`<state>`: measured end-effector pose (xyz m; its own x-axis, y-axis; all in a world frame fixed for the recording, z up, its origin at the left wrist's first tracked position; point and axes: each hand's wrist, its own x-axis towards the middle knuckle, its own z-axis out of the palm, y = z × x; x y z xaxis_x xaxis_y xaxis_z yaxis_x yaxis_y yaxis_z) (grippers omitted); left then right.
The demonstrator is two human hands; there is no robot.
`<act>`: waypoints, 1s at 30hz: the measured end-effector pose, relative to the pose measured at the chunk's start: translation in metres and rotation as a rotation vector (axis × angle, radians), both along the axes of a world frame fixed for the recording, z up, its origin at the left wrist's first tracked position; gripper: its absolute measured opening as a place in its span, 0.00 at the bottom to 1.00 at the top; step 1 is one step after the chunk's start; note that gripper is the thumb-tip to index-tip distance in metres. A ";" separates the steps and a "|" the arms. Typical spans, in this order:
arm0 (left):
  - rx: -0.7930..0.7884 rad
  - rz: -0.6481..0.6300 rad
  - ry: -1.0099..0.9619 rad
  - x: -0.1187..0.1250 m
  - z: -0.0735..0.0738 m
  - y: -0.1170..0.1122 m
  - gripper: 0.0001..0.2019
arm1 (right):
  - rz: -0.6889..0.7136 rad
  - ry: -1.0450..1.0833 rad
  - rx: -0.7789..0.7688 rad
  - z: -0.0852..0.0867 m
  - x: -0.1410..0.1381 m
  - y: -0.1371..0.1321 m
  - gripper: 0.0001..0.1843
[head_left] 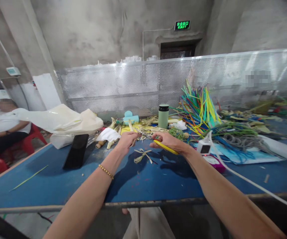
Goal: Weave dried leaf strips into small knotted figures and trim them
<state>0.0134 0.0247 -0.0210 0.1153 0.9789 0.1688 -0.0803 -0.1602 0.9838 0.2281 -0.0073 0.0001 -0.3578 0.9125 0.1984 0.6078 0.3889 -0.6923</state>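
Note:
My right hand (169,141) is closed around a pair of scissors with yellow handles (167,148). The scissor blades point left, close to the fingertips of my left hand (128,140). That hand pinches a pale dried plant strip (131,126), whose end sticks up above the fingers. Whether the blades touch the strip I cannot tell. Just below and between both hands, a small knotted piece of pale strips (143,155) with several loose ends lies on the blue tabletop (88,186).
A black phone (76,151) and a large pale bag (76,121) lie left. Behind my hands stand a green bottle (163,117) and scattered husk scraps. Coloured strips (200,108), cord coils (243,134) and a white charger (204,146) with its cable occupy the right. A person (9,116) sits far left.

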 end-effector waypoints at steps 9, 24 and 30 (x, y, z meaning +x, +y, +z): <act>0.001 -0.016 -0.043 -0.003 0.002 0.002 0.10 | -0.069 -0.032 0.084 0.002 -0.003 0.000 0.28; 0.221 0.135 -0.049 -0.002 0.005 -0.007 0.10 | -0.470 -0.718 0.077 -0.018 0.017 0.028 0.18; 0.330 0.168 -0.089 -0.005 0.016 -0.017 0.09 | -0.390 -0.510 0.374 0.010 -0.015 0.004 0.14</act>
